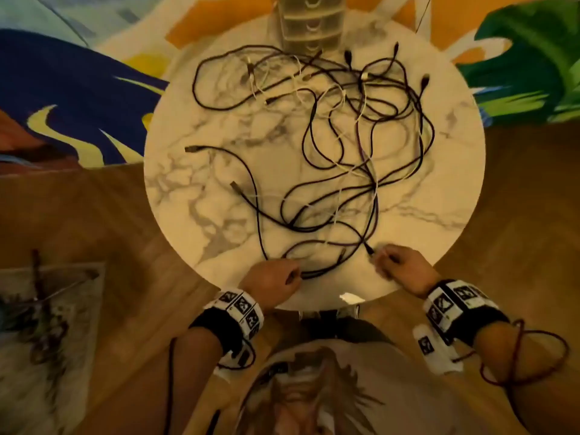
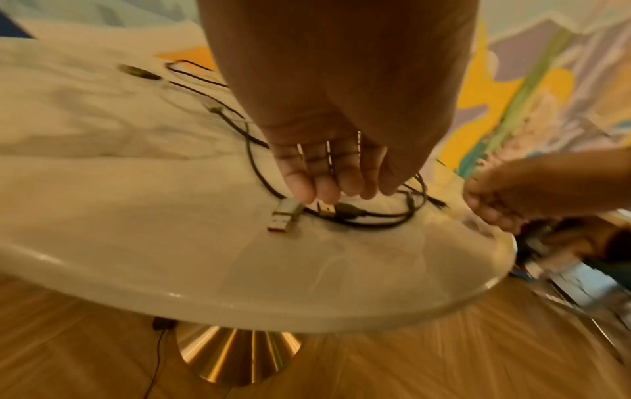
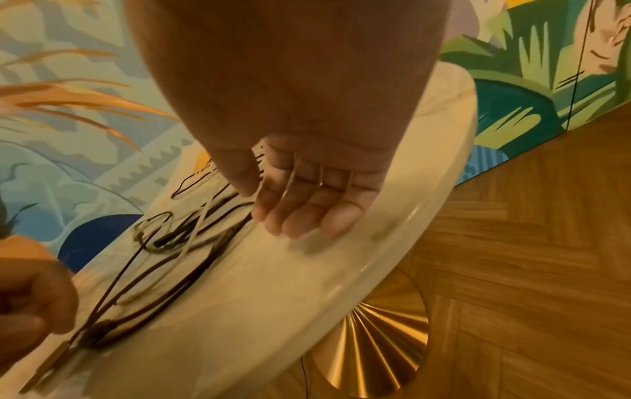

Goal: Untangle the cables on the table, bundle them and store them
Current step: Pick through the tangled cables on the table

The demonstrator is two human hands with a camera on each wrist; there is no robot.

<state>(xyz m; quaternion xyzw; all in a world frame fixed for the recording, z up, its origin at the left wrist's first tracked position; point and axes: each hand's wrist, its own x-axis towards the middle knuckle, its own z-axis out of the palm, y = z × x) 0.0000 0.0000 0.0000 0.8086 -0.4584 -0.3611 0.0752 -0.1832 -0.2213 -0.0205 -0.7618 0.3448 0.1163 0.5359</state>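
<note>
1. Table [image 1: 194,196]: round, marble-patterned top on a gold ribbed pedestal, standing on a wood floor beside a bright patterned rug.
2. Cables [image 1: 345,136]: a loose tangle of dark and white leads spread over the far and right parts of the top, with loops trailing to the near edge. All are still crossed; none is bundled.
3. Drawer unit [image 1: 309,23]: small and clear, at the far edge of the table. Probably the storage place.
4. Left hand [image 1: 273,277]: at the near edge, fingers curled down onto a dark lead. In the left wrist view the fingertips [image 2: 307,189] sit at a silver USB plug [image 2: 285,217] and seem to pinch the lead just behind it.
5. Right hand [image 1: 401,266]: near the edge, beside a small dark plug end [image 1: 370,249]. Fingers lie loosely bent over the marble. Whether they hold a strand, I cannot tell.
6. Step in hand, as I judge it: picking one free end to start from.
7. Handling advice: follow a single lead from its plug and lift it over the crossings, not through them. Steady the heap with the other hand. Draw slowly, since a hard pull would tighten knots or drag loops off the edge.
</note>
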